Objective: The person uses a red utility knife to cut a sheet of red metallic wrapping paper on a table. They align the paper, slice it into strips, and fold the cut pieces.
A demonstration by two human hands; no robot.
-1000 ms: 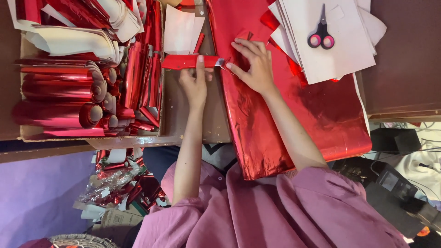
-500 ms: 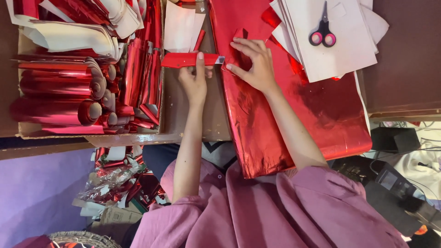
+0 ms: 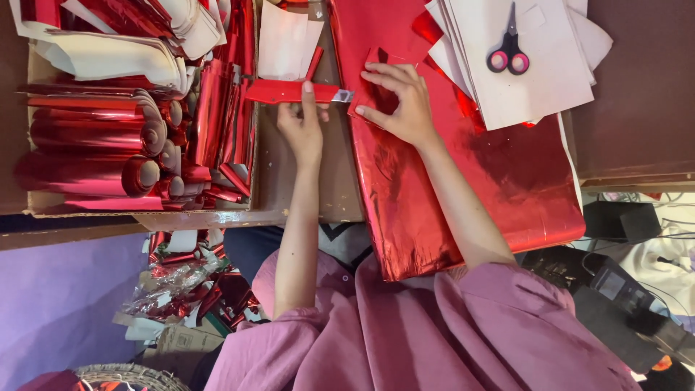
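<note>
Foil sheet point(image 3: 463, 181): red, mirror-glossy, thin, faint creases, throws bright glare.
Strip point(image 3: 289, 92) under left hand point(image 3: 302, 129): same glossy red foil, with a silvery, shiny end piece.
Right hand point(image 3: 398, 105) rests on the foil; the small folded flap there shows a duller red.
Rolls point(image 3: 94, 145): red metallic foil outside, matt white paper backing at the curled ends.
Paper stack point(image 3: 528, 65): matt white, smooth, flat.
Scissors point(image 3: 509, 54): dark metal blades, pink and black plastic handles.
Box point(image 3: 282, 181): brown cardboard, matt, scuffed.
Sleeve point(image 3: 449, 340): mauve cloth, soft, matt.
</note>
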